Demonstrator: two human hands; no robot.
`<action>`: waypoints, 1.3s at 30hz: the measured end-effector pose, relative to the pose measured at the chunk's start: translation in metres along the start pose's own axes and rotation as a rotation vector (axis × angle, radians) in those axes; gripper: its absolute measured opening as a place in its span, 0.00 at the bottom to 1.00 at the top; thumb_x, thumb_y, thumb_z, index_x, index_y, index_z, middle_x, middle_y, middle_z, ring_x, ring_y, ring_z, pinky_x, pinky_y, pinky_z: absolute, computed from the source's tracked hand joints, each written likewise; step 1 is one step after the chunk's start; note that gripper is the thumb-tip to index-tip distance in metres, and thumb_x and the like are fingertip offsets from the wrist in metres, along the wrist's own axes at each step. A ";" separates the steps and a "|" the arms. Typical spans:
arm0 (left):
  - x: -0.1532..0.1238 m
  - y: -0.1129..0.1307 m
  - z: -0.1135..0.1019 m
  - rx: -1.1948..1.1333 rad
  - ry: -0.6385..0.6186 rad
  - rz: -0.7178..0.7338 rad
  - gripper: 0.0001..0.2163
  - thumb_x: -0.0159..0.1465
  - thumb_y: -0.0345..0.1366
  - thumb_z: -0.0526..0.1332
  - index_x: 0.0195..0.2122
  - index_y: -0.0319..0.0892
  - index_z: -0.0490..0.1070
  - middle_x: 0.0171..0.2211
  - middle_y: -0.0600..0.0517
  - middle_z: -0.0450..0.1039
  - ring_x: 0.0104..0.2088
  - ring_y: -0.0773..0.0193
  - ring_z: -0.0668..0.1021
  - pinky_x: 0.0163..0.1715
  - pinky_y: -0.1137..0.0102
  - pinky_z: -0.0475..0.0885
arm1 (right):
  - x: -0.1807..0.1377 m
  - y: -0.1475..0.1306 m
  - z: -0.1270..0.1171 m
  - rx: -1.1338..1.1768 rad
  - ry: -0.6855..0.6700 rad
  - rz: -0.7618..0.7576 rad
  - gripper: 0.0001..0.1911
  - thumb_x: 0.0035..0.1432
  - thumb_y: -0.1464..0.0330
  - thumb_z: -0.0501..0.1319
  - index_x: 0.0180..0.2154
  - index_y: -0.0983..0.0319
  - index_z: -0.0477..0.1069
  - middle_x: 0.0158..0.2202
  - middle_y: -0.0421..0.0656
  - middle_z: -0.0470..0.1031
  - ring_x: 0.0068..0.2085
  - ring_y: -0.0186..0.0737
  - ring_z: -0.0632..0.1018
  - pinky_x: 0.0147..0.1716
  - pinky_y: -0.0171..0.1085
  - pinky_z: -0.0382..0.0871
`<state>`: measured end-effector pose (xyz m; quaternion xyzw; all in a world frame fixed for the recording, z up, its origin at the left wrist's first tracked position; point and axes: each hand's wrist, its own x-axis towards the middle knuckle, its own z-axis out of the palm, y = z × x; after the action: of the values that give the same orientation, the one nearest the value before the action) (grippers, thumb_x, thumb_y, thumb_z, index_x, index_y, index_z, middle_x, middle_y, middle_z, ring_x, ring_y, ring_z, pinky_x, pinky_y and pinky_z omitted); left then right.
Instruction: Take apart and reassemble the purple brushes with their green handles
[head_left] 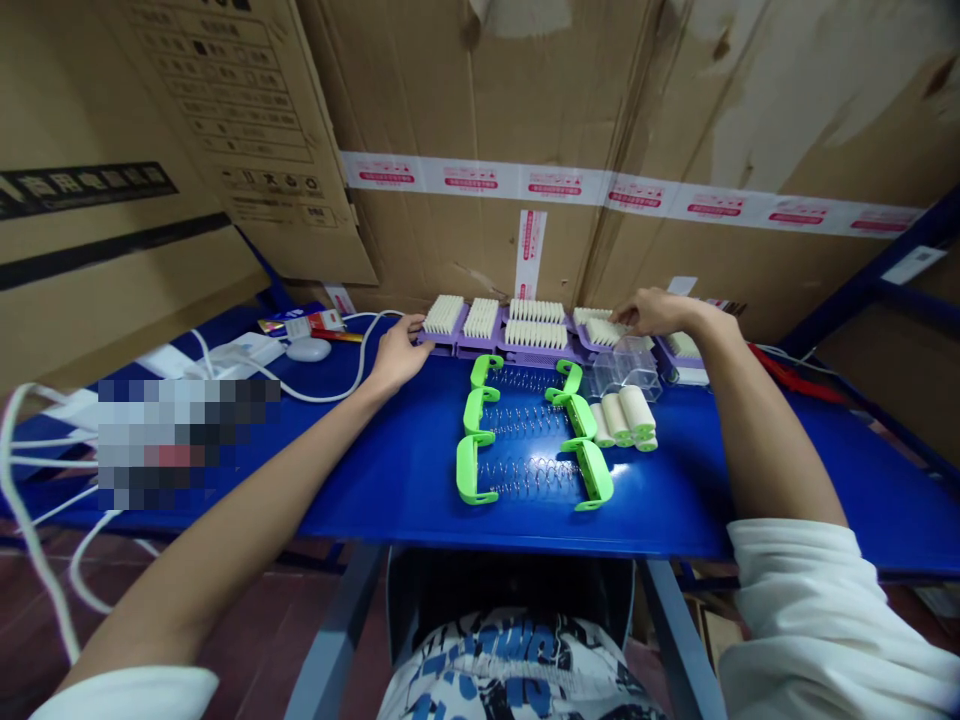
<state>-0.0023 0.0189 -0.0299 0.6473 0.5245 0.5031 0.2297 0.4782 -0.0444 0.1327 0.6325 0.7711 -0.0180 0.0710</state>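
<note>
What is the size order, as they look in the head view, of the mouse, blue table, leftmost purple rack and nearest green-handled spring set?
1. Blue table
2. Nearest green-handled spring set, helped by being closer to the camera
3. Leftmost purple rack
4. Mouse

Bare blue tabletop [397,450] is running free beside the left forearm [255,520]; green plastic brackets [466,472] with metal springs [529,476] are blocking the middle, cream cylinders [636,410] crowding their right, purple cream-slatted trays [536,357] barring the back.
</note>
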 end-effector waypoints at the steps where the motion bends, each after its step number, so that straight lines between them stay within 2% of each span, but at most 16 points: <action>1: 0.000 0.000 -0.001 0.006 -0.003 -0.003 0.26 0.60 0.24 0.70 0.61 0.42 0.80 0.59 0.40 0.86 0.61 0.44 0.88 0.69 0.50 0.81 | 0.001 0.002 0.001 -0.002 -0.003 -0.001 0.24 0.60 0.68 0.76 0.59 0.57 0.89 0.56 0.48 0.91 0.55 0.58 0.91 0.58 0.48 0.85; 5: 0.000 0.004 -0.003 0.025 -0.009 -0.036 0.26 0.61 0.23 0.70 0.61 0.41 0.79 0.60 0.39 0.86 0.61 0.45 0.88 0.69 0.52 0.81 | 0.006 0.005 0.006 -0.028 -0.017 0.002 0.24 0.58 0.74 0.72 0.56 0.58 0.90 0.54 0.49 0.92 0.55 0.58 0.91 0.60 0.49 0.84; 8: -0.002 0.009 -0.003 0.033 -0.010 -0.042 0.25 0.61 0.23 0.69 0.60 0.42 0.78 0.60 0.39 0.86 0.62 0.45 0.87 0.69 0.52 0.80 | 0.010 0.001 0.010 -0.011 -0.031 -0.005 0.27 0.56 0.78 0.70 0.56 0.57 0.90 0.51 0.46 0.93 0.54 0.54 0.91 0.58 0.44 0.84; 15: -0.007 0.017 -0.003 0.033 0.002 -0.042 0.23 0.60 0.23 0.70 0.58 0.42 0.77 0.58 0.40 0.86 0.59 0.46 0.88 0.67 0.52 0.81 | 0.009 -0.004 0.011 0.015 -0.020 -0.023 0.30 0.55 0.76 0.72 0.59 0.55 0.89 0.47 0.44 0.93 0.50 0.52 0.92 0.52 0.40 0.85; 21: -0.004 0.017 -0.004 0.027 0.003 -0.056 0.21 0.60 0.24 0.70 0.55 0.41 0.78 0.57 0.39 0.86 0.58 0.45 0.89 0.67 0.51 0.82 | 0.004 -0.002 0.007 0.028 -0.002 -0.030 0.29 0.53 0.77 0.70 0.56 0.56 0.90 0.47 0.44 0.93 0.50 0.52 0.92 0.52 0.40 0.84; 25: -0.003 0.016 -0.003 0.019 0.005 -0.065 0.22 0.59 0.24 0.70 0.55 0.42 0.78 0.57 0.40 0.86 0.58 0.45 0.88 0.67 0.51 0.81 | 0.005 -0.003 0.008 0.037 0.007 -0.023 0.24 0.53 0.75 0.71 0.52 0.57 0.90 0.48 0.46 0.93 0.50 0.55 0.91 0.50 0.41 0.85; 32: -0.003 0.017 -0.008 -0.015 -0.009 -0.079 0.23 0.58 0.23 0.71 0.55 0.42 0.77 0.56 0.40 0.86 0.59 0.45 0.87 0.68 0.50 0.80 | 0.008 -0.006 0.011 0.039 0.004 -0.021 0.20 0.53 0.70 0.76 0.49 0.57 0.88 0.48 0.45 0.93 0.49 0.53 0.91 0.50 0.40 0.83; 36: -0.001 0.018 -0.011 -0.073 -0.058 -0.107 0.27 0.57 0.26 0.74 0.60 0.41 0.77 0.59 0.38 0.85 0.61 0.44 0.87 0.69 0.48 0.80 | 0.007 -0.005 0.010 0.044 -0.005 -0.021 0.25 0.54 0.72 0.75 0.54 0.55 0.88 0.51 0.44 0.92 0.50 0.51 0.91 0.51 0.39 0.83; 39: 0.000 0.018 -0.012 -0.120 -0.098 -0.133 0.31 0.57 0.27 0.75 0.63 0.41 0.76 0.62 0.37 0.84 0.65 0.44 0.85 0.70 0.49 0.79 | 0.005 -0.004 0.009 0.066 -0.017 -0.032 0.29 0.55 0.73 0.75 0.58 0.53 0.88 0.56 0.43 0.91 0.53 0.52 0.91 0.56 0.41 0.83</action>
<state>-0.0051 0.0102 -0.0105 0.6200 0.5235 0.4847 0.3264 0.4741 -0.0413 0.1224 0.6221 0.7793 -0.0499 0.0565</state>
